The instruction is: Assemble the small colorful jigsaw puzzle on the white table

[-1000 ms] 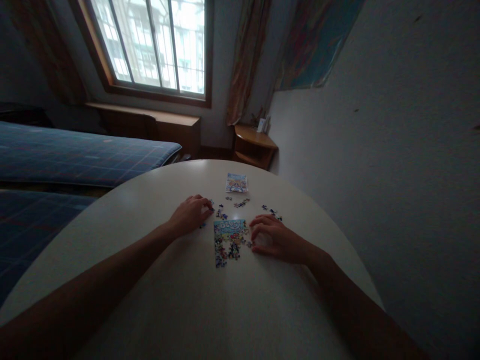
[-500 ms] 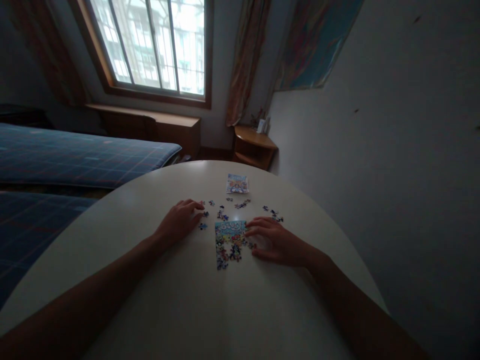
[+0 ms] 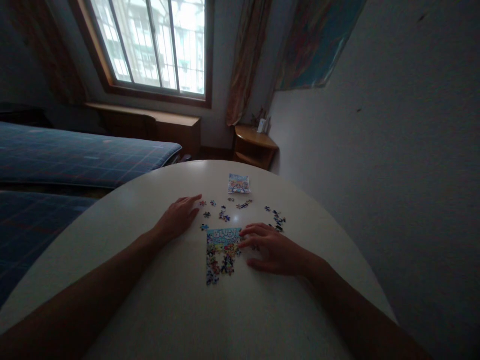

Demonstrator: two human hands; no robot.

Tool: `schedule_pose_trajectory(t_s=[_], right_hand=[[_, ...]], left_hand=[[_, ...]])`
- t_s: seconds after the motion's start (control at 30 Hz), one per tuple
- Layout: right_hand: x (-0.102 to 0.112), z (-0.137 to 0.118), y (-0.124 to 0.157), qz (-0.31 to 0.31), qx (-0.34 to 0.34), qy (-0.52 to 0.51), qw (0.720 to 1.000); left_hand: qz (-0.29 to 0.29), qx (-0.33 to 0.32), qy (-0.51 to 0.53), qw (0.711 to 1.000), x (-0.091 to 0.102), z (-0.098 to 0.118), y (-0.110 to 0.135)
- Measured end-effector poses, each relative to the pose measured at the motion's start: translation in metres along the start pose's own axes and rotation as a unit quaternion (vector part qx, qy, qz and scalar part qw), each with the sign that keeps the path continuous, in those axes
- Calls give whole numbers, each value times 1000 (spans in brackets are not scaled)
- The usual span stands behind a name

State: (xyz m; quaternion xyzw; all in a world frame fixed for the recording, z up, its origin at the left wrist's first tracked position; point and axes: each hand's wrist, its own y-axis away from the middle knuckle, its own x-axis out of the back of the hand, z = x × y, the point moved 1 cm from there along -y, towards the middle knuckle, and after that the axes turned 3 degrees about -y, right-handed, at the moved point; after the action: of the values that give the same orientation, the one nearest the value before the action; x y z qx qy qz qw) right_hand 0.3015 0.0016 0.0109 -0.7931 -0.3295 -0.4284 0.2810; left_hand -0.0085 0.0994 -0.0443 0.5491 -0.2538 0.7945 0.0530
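Note:
A partly assembled jigsaw puzzle [image 3: 221, 245] lies flat on the white round table [image 3: 176, 310], with a ragged lower edge. My right hand [image 3: 272, 250] rests at its right side, fingers apart, the fingertips touching its upper right edge. To the left, my left hand [image 3: 180, 215] is open, its index finger stretched out beside a loose reddish puzzle piece [image 3: 203, 203]. Just below that hand's fingers lie a dark piece [image 3: 207, 215] and a blue piece [image 3: 204, 227]. Whether the left fingertip touches the reddish piece I cannot tell.
Several loose pieces [image 3: 225, 216] lie above the puzzle, and another group [image 3: 278, 219] sits beyond my right hand. A small printed packet [image 3: 239, 184] lies toward the far edge. Beds with blue checked covers [image 3: 86, 157] stand left, a wall [image 3: 393, 165] right.
The assembled puzzle has slid toward me and slightly left, with my right hand moving along at its edge. My left hand has drawn back a little from the loose pieces, index finger now extended.

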Motion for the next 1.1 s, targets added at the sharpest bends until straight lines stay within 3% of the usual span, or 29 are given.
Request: schedule_pose_trajectory(t_s=[0.17,0.43,0.8,0.93,1.03,1.1], right_hand=[[0,-1,0,-2,1,-9,1000],[-1,-3,0,0,7,-14,1000],[0,-6,-1,2,9,-18,1000],[-5,2,-7,73,-9,-17,997],[-5,10,-18,164,-86,11,983],[-1,16,-32,187,-138,35,972]], left_hand=[[-17,-21,-1,1000,3,5,1],[10,40,-7,999,13,19,4],[10,40,14,999,9,13,0],[16,33,12,999,10,15,1],[20,28,10,999,10,16,0],[23,23,10,999,11,15,0]])
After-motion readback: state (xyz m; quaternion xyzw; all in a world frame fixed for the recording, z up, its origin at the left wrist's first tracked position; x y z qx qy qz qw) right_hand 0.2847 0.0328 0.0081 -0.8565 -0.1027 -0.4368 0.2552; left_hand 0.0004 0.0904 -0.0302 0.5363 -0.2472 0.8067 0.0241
